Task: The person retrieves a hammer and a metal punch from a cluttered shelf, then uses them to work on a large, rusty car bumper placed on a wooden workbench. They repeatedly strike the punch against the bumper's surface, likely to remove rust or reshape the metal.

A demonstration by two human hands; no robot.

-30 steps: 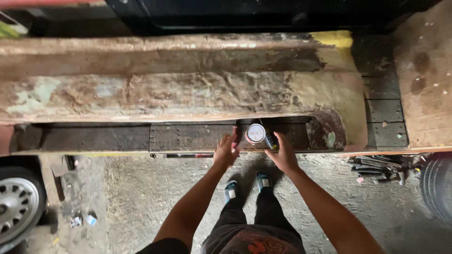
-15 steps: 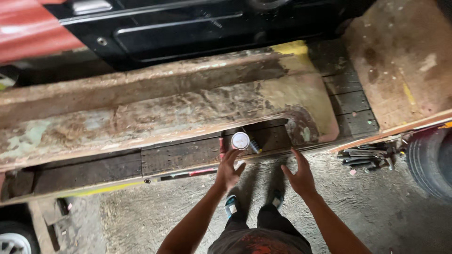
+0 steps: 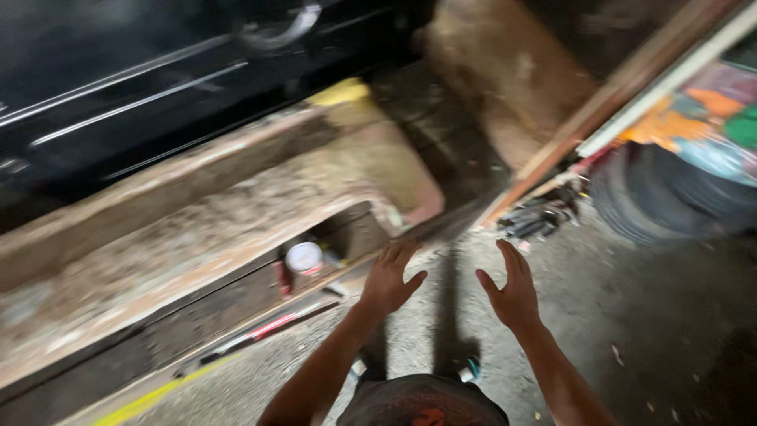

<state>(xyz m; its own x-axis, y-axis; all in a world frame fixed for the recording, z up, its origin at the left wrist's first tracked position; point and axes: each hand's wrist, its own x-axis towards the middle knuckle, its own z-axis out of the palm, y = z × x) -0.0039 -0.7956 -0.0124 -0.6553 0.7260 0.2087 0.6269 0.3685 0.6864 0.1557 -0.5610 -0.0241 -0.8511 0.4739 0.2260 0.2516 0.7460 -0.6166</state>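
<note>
Nearest, both hands hang free above the concrete floor [image 3: 631, 315]: the left hand [image 3: 390, 278] and the right hand [image 3: 511, 290] each have their fingers spread wide and hold nothing. By the look of it the handling is at a pause, the one white round can [image 3: 303, 256] resting untouched in the dark recess [image 3: 347, 237] under the long rusty panel [image 3: 197, 229], just beyond and left of the left hand, near it but apart. One thin red-handled tool [image 3: 268, 327] lies on the ledge below the can. Blur hides finer detail. Farther right, a small heap of dark tools [image 3: 540, 217] sits on the floor beside one tyre [image 3: 670, 197]. Farthest off stands one black car body [image 3: 158, 87].
</note>
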